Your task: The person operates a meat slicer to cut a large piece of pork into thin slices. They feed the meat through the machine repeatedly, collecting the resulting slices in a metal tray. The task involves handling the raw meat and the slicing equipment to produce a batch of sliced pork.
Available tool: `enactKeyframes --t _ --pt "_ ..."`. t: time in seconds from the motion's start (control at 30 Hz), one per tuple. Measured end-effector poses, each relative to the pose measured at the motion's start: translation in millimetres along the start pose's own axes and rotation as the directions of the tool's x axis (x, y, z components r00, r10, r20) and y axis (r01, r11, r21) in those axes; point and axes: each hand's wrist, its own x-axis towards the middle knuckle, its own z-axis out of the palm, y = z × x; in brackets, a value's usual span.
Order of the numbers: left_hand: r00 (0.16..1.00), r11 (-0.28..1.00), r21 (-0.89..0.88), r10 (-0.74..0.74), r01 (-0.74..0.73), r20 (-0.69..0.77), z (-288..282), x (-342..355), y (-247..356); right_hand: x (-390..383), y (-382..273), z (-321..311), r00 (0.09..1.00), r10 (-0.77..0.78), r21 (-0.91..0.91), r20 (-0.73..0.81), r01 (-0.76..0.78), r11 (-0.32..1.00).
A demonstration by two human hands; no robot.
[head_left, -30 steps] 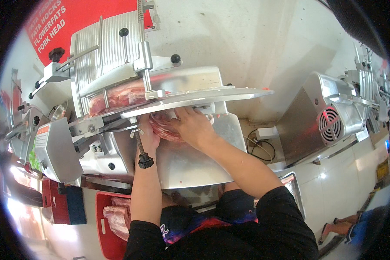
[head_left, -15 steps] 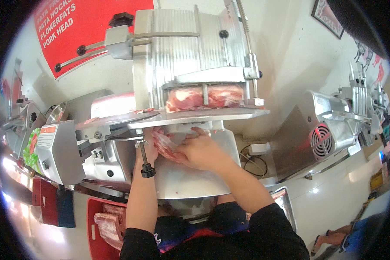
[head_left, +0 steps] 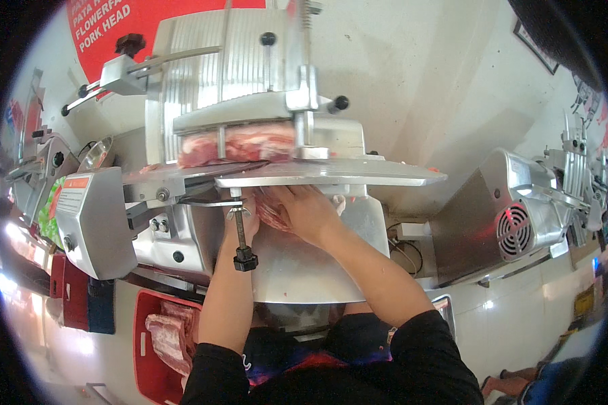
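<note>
Half a second ago the carriage stood farther right; now it has slid left along the plate, its meat block with it. My right hand, which had its fingers spread off the slices, now lies over them. So the slices sit under the plate's near edge, between my two hands, as the block travels behind. The right grip is bent against them, but I cannot tell whether it clamps; my left hand is at their left side, its fingertips hidden, so its grip I cannot tell either.

The plate overhangs my fingers, and the knobbed rod hangs across my left wrist. Beneath the slices is the metal tray. More meat lies in a red crate below left; another slicer stands right.
</note>
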Motion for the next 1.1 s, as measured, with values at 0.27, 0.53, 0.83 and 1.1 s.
enactKeyframes --t 0.27,0.53,0.83,1.1 --pt "0.972 0.93 -0.28 -0.229 0.236 0.056 32 -12 30 -7 4 -10 0.988 -0.157 -0.305 0.004 0.15 0.94" --pt "0.971 0.969 -0.102 -0.216 0.226 0.102 38 -23 37 -29 -16 -32 0.976 -0.197 -0.338 0.091 0.216 0.916" --pt "0.981 0.936 -0.297 -0.17 0.191 0.095 20 -9 21 -20 -9 -36 0.99 -0.123 0.012 0.067 0.122 0.992" --pt "0.984 0.96 -0.228 -0.175 0.162 -0.037 42 -24 44 -1 -9 -20 0.997 0.037 0.235 0.061 -0.051 0.971"
